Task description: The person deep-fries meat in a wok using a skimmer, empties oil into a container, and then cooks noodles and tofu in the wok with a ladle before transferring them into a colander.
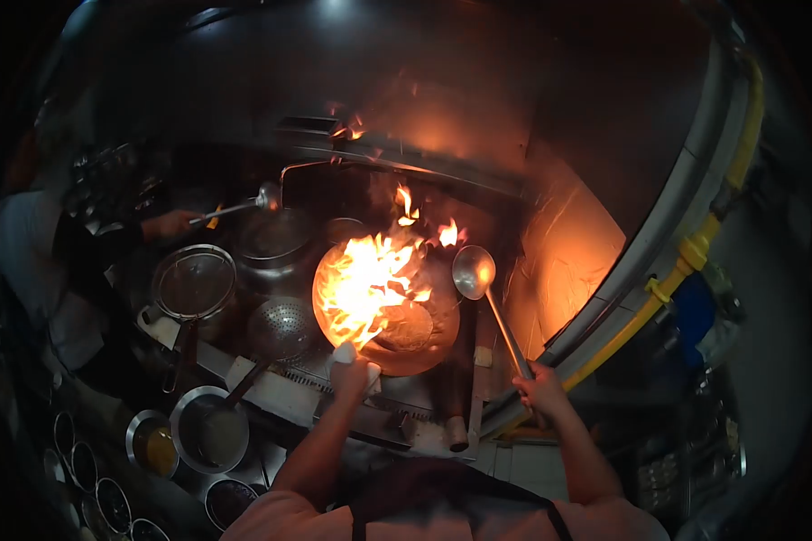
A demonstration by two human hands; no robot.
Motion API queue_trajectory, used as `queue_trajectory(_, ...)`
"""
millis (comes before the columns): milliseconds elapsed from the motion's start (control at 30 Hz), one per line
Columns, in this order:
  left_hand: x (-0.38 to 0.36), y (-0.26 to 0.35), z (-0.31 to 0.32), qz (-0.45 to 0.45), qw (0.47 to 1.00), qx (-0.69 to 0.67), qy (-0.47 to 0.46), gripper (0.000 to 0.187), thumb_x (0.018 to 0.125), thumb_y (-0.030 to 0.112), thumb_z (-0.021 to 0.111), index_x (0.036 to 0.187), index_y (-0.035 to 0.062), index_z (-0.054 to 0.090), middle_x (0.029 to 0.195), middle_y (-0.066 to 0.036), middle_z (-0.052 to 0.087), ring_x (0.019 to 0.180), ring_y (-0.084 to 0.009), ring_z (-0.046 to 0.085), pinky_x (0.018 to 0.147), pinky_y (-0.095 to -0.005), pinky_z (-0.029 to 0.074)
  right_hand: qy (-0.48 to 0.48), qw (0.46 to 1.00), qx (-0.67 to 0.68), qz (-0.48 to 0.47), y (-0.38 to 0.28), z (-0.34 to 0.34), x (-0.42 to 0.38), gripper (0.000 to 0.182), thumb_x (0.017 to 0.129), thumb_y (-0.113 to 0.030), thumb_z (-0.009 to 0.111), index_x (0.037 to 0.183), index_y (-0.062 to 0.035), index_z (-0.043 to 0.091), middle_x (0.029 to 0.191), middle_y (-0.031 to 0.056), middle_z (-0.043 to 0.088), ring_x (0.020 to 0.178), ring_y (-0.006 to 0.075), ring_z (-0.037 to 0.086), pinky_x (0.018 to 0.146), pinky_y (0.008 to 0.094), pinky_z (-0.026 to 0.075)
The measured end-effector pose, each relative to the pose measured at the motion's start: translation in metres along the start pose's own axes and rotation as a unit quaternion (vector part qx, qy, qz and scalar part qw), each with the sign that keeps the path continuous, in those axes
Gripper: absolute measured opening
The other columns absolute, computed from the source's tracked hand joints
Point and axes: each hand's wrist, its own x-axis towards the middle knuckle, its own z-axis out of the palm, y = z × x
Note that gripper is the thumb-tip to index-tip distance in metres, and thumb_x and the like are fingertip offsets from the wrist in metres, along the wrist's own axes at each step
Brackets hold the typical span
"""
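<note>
Dim overall, lit mainly by flames (365, 281) just beyond the left fingers (359, 368), burnt out to white at the core. Reflected orange on the panel (573, 248) beyond the right fingers (526, 385). Bowed, soft and sunk into black at the edges, well away from both.

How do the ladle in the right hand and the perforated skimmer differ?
The ladle has a smooth, solid bowl; the perforated skimmer is dotted with holes. The skimmer's bowl looks wider than the ladle's. The right hand grips the ladle; no hand holds the skimmer. Both have round bowls and long handles.
</note>
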Motion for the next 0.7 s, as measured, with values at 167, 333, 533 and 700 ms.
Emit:
queue_trajectory(167,-0.020,0.055,-0.045,0.047,0.998,0.025,0.031,0.041,0.068,0.022,0.063,0.096,-0.0073,0.061,0.090,-0.026,0.064,0.087,-0.0386,0.064,0.076,-0.0431,0.049,-0.036,0.995,-0.089,-0.020,0.002,-0.004,0.037,0.020,0.082,-0.006,0.059,0.101,-0.0026,0.057,0.059,0.0033,0.050,0.041,0.0105,0.046,0.035,0.0277,0.037)
queue_trajectory(333,-0.019,0.073,-0.057,0.107,0.988,0.096,0.061,0.044,0.067,0.022,0.065,0.100,-0.0067,0.058,0.094,-0.027,0.064,0.091,-0.0417,0.062,0.081,-0.0445,0.048,-0.046,0.983,-0.174,-0.036,0.014,0.013,0.070,0.018,0.076,-0.011,0.064,0.089,0.0000,0.058,0.066,0.0133,0.059,0.051,0.0207,0.059,0.044,0.0354,0.045)
queue_trajectory(533,-0.051,0.114,-0.072,0.253,0.951,0.163,0.064,0.042,0.068,0.020,0.066,0.100,-0.0053,0.055,0.093,-0.026,0.062,0.090,-0.0420,0.059,0.079,-0.0462,0.047,0.007,0.958,-0.265,-0.111,0.035,0.032,0.067,0.032,0.074,-0.013,0.061,0.102,0.0003,0.059,0.070,0.0174,0.059,0.062,0.0269,0.061,0.061,0.0381,0.048)
queue_trajectory(700,-0.060,0.135,-0.070,0.329,0.915,0.226,0.049,0.039,0.068,0.019,0.068,0.096,-0.0032,0.052,0.088,-0.024,0.060,0.084,-0.0425,0.058,0.076,-0.0475,0.047,0.029,0.961,-0.256,-0.103,0.043,0.035,0.052,0.038,0.077,-0.014,0.060,0.113,-0.0024,0.055,0.094,0.0259,0.062,0.093,0.0414,0.059,0.081,0.0430,0.047)
